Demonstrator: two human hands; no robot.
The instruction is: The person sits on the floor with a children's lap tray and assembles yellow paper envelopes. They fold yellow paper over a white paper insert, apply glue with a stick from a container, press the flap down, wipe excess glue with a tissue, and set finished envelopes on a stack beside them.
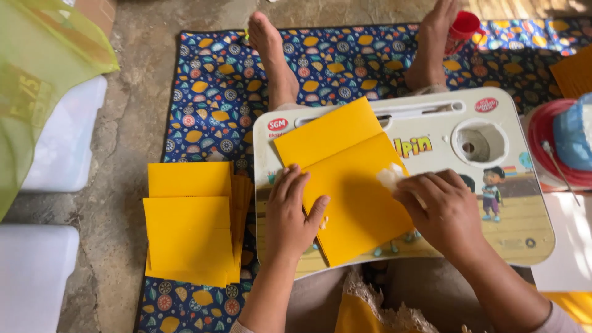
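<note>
Centrally, both hands, left hand and right hand, flat on yellow envelope.

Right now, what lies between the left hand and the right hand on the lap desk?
In the head view, only the yellow folded paper lies between the left hand and right hand; both press on it.

The right hand covers most of a white wad, so its kind cannot be told. The left hand hides part of the yellow sheet. The right edge cuts off a red tub; the near edge cuts both forearms.
</note>
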